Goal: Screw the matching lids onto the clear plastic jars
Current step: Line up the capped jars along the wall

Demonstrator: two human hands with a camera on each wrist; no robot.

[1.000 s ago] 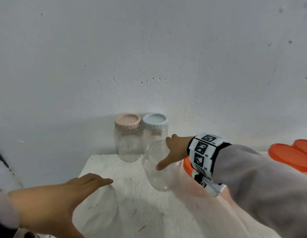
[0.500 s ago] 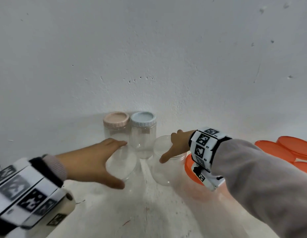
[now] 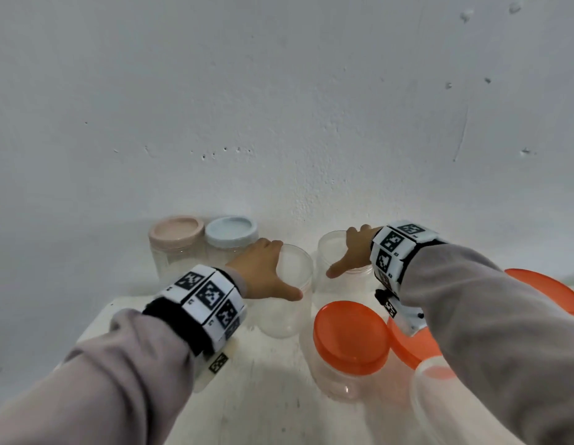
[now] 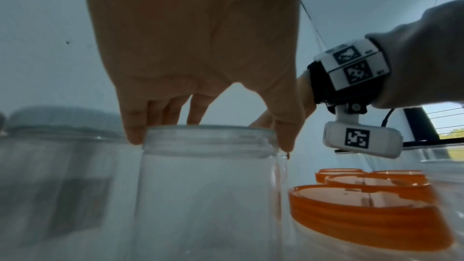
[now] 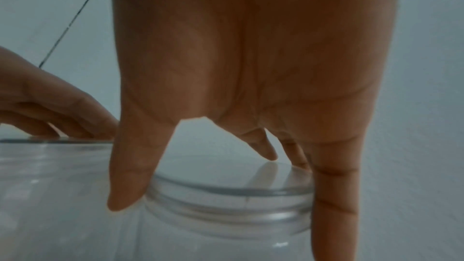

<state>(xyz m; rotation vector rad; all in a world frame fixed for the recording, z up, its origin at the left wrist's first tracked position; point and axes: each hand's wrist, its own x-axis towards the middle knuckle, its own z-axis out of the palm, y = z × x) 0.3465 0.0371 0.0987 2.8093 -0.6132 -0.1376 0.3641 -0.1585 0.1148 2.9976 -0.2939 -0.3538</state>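
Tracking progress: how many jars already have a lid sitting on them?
3: the pink-lidded jar and blue-lidded jar by the wall, and the orange-lidded jar in front. The right sleeve may hide another.

A white worktop point(image 3: 272, 374) fills the picture from 5 to 8 o'clock in the head view, scuffed and marked with dark specks. Behind it, from 9 through 12 to 3 o'clock, stands a white wall point(image 3: 279, 107), pitted with small holes. In the left wrist view a window point(image 4: 449, 124) shows at 3 o'clock.
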